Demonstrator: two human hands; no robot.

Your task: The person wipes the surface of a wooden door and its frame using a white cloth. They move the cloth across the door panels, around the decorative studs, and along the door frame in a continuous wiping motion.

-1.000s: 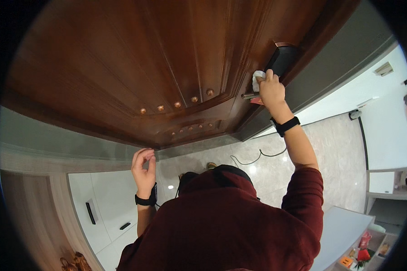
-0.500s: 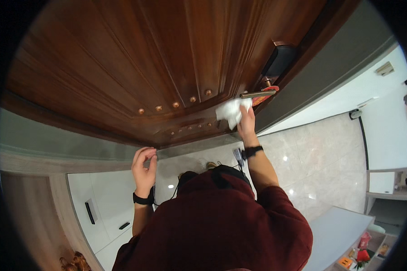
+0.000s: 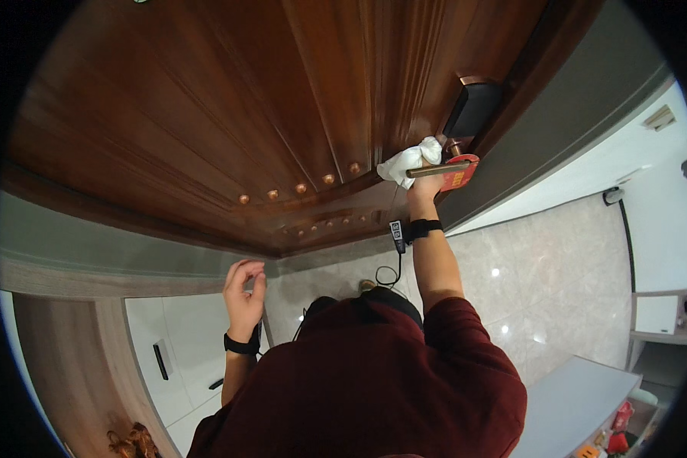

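Observation:
My right hand (image 3: 426, 183) reaches up to a brown wooden door (image 3: 282, 99), with a crumpled white cloth (image 3: 401, 165) in its grip. Its fingers are partly hidden by the cloth and by the bronze lever handle (image 3: 437, 169) in front of them. The cloth lies against the door panel, just beside and above the lever. A red tag (image 3: 460, 174) hangs at the handle's base, next to the hand. My left hand (image 3: 244, 299) is held low near the door's bottom edge, loosely curled with the thumb apart, and nothing is in it.
Above the handle sits a black lock panel (image 3: 472, 109). Copper studs (image 3: 301, 188) stand out from the door. A grey frame (image 3: 542, 122) borders it at right. White cabinets (image 3: 183, 343) are at lower left, a pale tabletop (image 3: 572, 404) at lower right, and tiled floor (image 3: 542, 267) between.
My right hand has moved up and in behind the lever, carrying the cloth from below the handle to beside it. The left hand has barely shifted.

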